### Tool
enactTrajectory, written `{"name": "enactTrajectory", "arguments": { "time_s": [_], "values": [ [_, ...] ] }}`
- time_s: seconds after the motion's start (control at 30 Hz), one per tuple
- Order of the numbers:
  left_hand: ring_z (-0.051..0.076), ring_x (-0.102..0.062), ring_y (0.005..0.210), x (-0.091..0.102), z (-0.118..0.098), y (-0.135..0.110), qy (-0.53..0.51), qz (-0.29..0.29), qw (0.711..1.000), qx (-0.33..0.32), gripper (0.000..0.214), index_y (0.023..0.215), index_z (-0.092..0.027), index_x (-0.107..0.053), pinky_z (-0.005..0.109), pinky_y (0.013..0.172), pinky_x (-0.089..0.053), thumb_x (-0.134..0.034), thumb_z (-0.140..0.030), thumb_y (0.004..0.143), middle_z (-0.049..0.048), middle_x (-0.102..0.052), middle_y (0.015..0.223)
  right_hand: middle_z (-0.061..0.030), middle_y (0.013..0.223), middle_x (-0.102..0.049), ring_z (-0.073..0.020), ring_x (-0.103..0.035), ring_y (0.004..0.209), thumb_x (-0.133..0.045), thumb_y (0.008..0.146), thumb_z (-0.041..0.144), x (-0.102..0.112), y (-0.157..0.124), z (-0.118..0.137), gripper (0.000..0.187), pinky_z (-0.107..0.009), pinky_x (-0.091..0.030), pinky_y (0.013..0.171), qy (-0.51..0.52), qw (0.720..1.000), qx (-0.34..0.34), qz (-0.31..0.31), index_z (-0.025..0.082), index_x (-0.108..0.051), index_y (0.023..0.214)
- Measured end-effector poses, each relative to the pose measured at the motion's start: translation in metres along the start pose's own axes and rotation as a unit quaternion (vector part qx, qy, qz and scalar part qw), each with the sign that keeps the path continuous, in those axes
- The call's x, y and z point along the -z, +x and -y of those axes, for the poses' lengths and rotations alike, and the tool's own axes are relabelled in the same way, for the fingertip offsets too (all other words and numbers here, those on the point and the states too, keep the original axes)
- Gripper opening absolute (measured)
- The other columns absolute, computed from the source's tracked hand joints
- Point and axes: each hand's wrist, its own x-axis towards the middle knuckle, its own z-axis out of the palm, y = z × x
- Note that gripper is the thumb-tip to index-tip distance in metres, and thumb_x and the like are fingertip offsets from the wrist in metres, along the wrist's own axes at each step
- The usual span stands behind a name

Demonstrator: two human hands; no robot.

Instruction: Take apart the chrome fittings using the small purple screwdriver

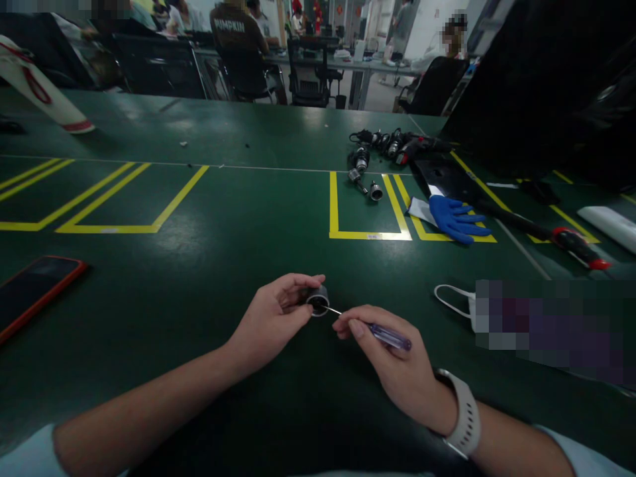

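Between the thumb and fingers of my left hand (273,318) is a small round metal part (319,295), its open end turned toward my right. My right hand (392,351) grips a screwdriver (390,336) with a clear purple handle. The thin shaft points left, and its tip reaches the opening of the metal part; how deep it goes I cannot tell. Both hands are just above the green table (238,258). Farther off, a similar metal cap (375,191) lies beside a small metal fitting (358,180) within a yellow-taped box.
A phone in an orange case (40,291) lies at left. Toward the right are a blue glove (454,215), a red-and-black handled tool (576,246) and a white strap (454,295). Several dark metal parts (382,140) sit farther back. People sit beyond the table.
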Motion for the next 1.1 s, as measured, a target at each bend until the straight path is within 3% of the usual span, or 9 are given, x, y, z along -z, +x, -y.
{"name": "enactTrajectory", "arguments": {
  "time_s": [0.2, 0.37, 0.67, 1.1],
  "values": [
    [0.019, -0.065, 0.100, 0.001, -0.005, -0.001, 0.027, -0.016, 1.000, -0.004, 0.025, 0.097, -0.016, -0.067, 0.031, 0.092, -0.053, -0.063, -0.013, 0.073, 0.0056, -0.065, 0.112, -0.0033, 0.087, -0.072, -0.0138, -0.068, 0.078, -0.059, 0.087, 0.024, 0.000, -0.001, -0.012, 0.013, -0.028, -0.058, 0.073, 0.143, 0.983, -0.117, -0.008, 0.020, -0.069, 0.095],
    [0.018, -0.066, 0.098, 0.002, -0.004, -0.001, 0.005, -0.020, 1.000, 0.010, 0.030, 0.105, -0.017, -0.062, 0.029, 0.087, -0.055, -0.064, -0.015, 0.075, 0.0042, -0.068, 0.106, -0.0027, 0.090, -0.071, -0.0142, -0.068, 0.080, -0.056, 0.089, 0.024, -0.001, -0.004, -0.022, 0.015, -0.030, -0.058, 0.074, 0.204, 0.973, -0.106, -0.032, 0.021, -0.067, 0.099],
    [0.016, -0.067, 0.094, -0.002, 0.001, 0.001, 0.003, -0.048, 0.998, -0.052, 0.017, 0.089, -0.015, -0.067, 0.027, 0.084, -0.056, -0.065, -0.012, 0.072, 0.0047, -0.069, 0.103, -0.0029, 0.083, -0.071, -0.0134, -0.066, 0.077, -0.055, 0.088, 0.018, -0.002, -0.003, 0.002, 0.014, -0.027, -0.055, 0.072, 0.015, 0.999, -0.026, -0.031, 0.019, -0.068, 0.091],
    [0.018, -0.069, 0.088, -0.004, 0.005, -0.001, 0.119, -0.083, 0.978, -0.148, 0.019, 0.086, -0.015, -0.072, 0.027, 0.073, -0.060, -0.061, -0.012, 0.072, 0.0085, -0.071, 0.100, -0.0065, 0.093, -0.068, -0.0154, -0.064, 0.086, -0.052, 0.086, 0.006, -0.003, -0.009, 0.001, 0.024, -0.030, -0.052, 0.076, -0.092, 0.990, 0.098, 0.040, 0.017, -0.064, 0.104]
  ]
}}
